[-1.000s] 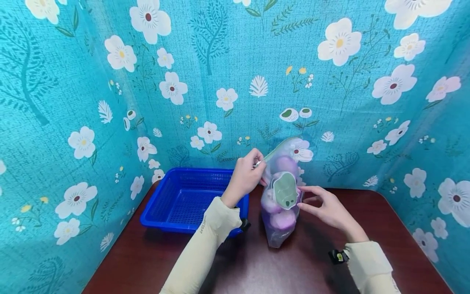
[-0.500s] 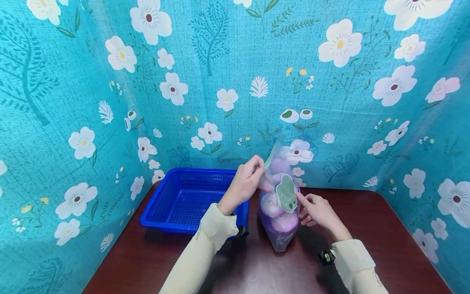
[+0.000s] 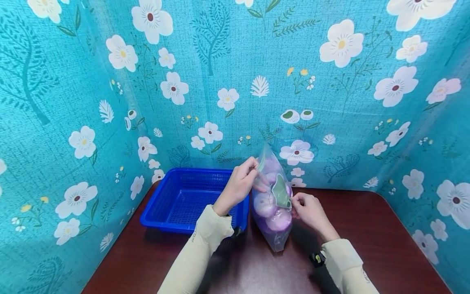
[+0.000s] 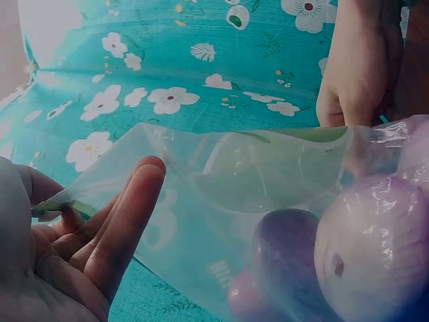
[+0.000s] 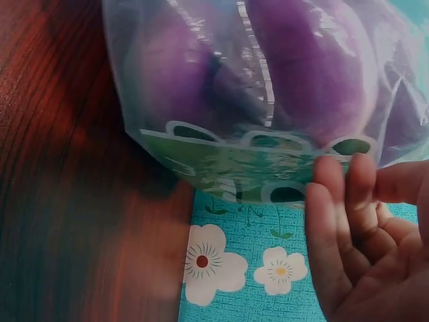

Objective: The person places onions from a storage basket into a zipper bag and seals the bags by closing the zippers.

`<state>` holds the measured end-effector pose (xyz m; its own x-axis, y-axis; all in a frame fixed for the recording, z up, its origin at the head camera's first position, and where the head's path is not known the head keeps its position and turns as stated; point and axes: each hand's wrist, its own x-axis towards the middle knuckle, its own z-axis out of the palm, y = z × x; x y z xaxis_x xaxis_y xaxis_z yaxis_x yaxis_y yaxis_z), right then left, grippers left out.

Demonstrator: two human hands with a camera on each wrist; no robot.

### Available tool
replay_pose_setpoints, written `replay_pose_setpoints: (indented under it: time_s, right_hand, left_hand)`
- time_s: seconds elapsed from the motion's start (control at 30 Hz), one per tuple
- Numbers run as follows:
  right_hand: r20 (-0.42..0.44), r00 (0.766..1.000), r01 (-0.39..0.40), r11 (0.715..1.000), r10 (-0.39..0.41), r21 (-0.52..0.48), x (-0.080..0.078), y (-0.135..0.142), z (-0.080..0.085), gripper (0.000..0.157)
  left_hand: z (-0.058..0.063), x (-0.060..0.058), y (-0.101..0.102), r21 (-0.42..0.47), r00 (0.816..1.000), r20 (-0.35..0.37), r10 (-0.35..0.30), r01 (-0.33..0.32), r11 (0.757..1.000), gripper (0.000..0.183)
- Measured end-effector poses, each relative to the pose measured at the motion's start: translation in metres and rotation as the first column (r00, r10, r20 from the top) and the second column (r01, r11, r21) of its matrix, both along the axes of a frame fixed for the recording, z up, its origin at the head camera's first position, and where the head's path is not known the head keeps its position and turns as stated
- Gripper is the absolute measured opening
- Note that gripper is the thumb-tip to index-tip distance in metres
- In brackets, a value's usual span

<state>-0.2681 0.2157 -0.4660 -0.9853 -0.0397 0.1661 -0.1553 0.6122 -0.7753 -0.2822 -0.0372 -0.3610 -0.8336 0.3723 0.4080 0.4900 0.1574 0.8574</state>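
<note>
On the dark wooden surface, in the head view, I see a clear plastic bag of purple onions standing upright between both hands, just right of a blue basket. The left hand pinches the bag's top left edge; the right hand pinches its right side by the green label.

In the left wrist view, the left hand has thumb and curled fingers closed on the bag's corner, two fingers lying straight along the film. The onions sit lower right.

In the right wrist view, the right hand grips the bag's film at the label, fingertips curled onto it.
</note>
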Motion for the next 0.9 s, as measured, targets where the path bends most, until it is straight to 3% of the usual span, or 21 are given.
replay_pose_setpoints:
  time_s: [0.2,0.43,0.6,0.9]
  right_hand:
    - [-0.013,0.999,0.044,0.999,-0.044,0.023,-0.001,0.0,0.002,0.026]
    - [0.006,0.999,0.034,0.999,-0.034,0.017,-0.001,0.003,0.007,0.025]
    - [-0.008,0.999,0.045,0.998,-0.045,0.033,0.0,0.012,0.01,0.025]
    - [-0.134,0.989,0.077,0.988,-0.06,0.132,0.001,0.041,0.015,0.024]
  left_hand:
    - [0.0,0.001,-0.007,0.03,1.0,-0.005,-0.002,0.002,1.0,0.018]
    - [0.0,0.003,-0.012,0.005,0.998,-0.055,0.031,-0.031,1.0,0.018]
    - [-0.003,0.005,-0.012,0.012,0.999,-0.049,0.022,-0.021,1.0,0.018]
    - [-0.017,0.013,-0.009,-0.027,1.0,-0.024,-0.007,0.007,1.0,0.017]
